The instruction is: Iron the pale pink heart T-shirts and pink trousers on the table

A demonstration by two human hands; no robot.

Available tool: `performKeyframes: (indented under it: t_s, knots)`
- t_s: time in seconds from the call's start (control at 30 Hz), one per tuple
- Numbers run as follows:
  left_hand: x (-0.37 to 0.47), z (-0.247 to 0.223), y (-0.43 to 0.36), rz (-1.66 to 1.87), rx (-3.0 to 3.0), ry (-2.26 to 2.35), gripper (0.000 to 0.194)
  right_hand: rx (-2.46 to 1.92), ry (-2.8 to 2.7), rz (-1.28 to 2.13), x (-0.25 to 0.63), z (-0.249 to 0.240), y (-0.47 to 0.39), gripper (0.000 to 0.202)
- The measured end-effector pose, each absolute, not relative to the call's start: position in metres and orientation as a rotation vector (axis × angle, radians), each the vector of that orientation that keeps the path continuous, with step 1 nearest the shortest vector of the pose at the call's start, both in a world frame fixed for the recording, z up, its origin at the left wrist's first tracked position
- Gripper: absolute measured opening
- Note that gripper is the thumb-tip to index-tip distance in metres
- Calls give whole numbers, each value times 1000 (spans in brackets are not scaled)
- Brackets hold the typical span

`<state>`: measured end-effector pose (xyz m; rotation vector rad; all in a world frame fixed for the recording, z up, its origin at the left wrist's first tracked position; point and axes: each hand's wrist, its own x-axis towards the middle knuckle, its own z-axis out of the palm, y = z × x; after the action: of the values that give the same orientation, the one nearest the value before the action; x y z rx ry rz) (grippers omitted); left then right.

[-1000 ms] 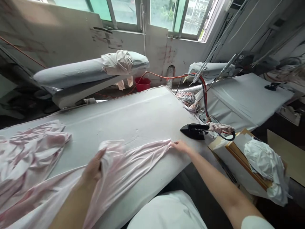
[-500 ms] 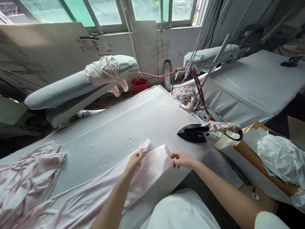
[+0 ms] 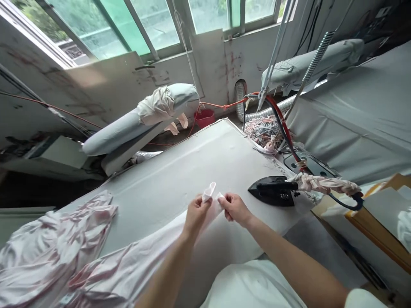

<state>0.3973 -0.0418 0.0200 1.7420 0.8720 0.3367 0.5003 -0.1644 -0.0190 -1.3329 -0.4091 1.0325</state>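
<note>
Left hand: your left hand is raised just above the padded ironing surface; its fingers are pinched closed on the end of the pale pink garment
Right hand: your right hand sits just beside the left, nearly touching it; its fingers are pinched narrow on the same fabric end
Garment: a small white fold of the garment end stands up between your two hands; from there the pale pink cloth trails back toward you and to your left, lying wrinkled along the near edge of the surface
Fabric pile: more pink cloth lies bunched on the far left of the surface, well apart from your hands
Iron: a black iron rests flat on the right edge of the surface, near your right hand but not touching it; its handle points right to a cloth-wrapped hose
Behind: a grey sleeve board with a cream rag over it; a red bucket under the windows
Right: a second grey ironing surface
</note>
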Motion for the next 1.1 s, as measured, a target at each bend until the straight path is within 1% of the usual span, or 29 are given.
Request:
performKeyframes:
  t_s: [0.07,0.1,0.17,0.23,0.27,0.33,0.37,0.4,0.43,0.5,0.57,0.63,0.67,0.7,0.73,0.8,0.9,1.0,1.1]
  knots:
    - [407,-4,-81,431,1812,784,36,-1449,-268,983,497,-39,-193,55]
    - [408,-17,-103,391,1818,721,35,-1537,-225,971,495,-47,-214,54]
    - [404,-34,-146,147,1754,526,34,-1765,-257,909,500,-54,-259,49]
    - [396,-40,-173,-124,1638,299,34,-2021,-430,664,522,-43,-299,42]
    - [391,-40,-175,-198,1591,235,33,-2133,-563,477,540,-33,-313,43]
    - [376,-39,-155,-195,1573,309,34,-2310,-857,135,584,-16,-328,52]
    - [364,-40,-133,-132,1593,430,35,-2387,-1001,48,605,-10,-329,55]
    - [348,-41,-106,-49,1615,587,38,-2473,-1115,42,623,-6,-327,57]
    - [327,-44,-74,65,1653,762,40,-2562,-1188,125,636,-3,-324,55]
    - [273,-53,-11,326,1711,1141,44,-2697,-1225,429,640,0,-312,47]
    - [216,-64,42,492,1781,1565,44,-2709,-1225,669,615,8,-293,42]
    - [169,-73,76,477,1868,1954,52,-2634,-1288,762,566,21,-260,40]
    - [152,-75,87,400,1891,2071,53,-2598,-1328,776,535,28,-237,40]
    - [141,-76,96,294,1900,2119,49,-2557,-1375,806,503,33,-210,38]
    - [133,-75,102,182,1905,2105,42,-2513,-1417,846,472,36,-179,36]
    - [125,-71,111,-2,1941,1985,28,-2410,-1482,940,420,35,-117,33]
    - [117,-68,120,-65,2020,1872,24,-2364,-1444,999,385,20,-52,36]
    - [105,-78,119,84,2082,1884,22,-2498,-1171,883,406,5,-55,35]
    - [95,-92,113,338,2194,1882,27,-2653,-914,730,457,2,-122,37]
